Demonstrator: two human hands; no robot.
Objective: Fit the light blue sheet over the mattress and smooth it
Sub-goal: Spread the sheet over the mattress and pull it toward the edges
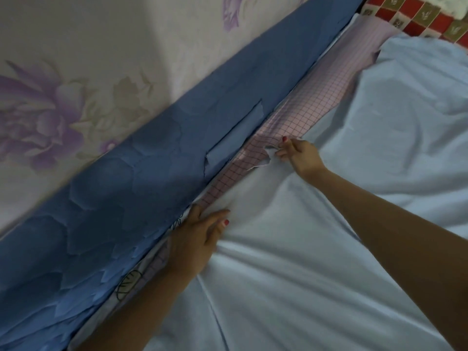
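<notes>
We pinch the light blue sheet (316,249) edge in our right hand (300,158) while our left hand (195,239), fingers spread flat, presses it at the wall-side mattress (298,117) edge, so pull evenly outward before tucking.

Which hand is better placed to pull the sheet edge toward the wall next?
The right hand: its fingers already pinch the edge of the light blue sheet over the exposed pink checked cover. The left hand lies flat, pressing the sheet.
</notes>
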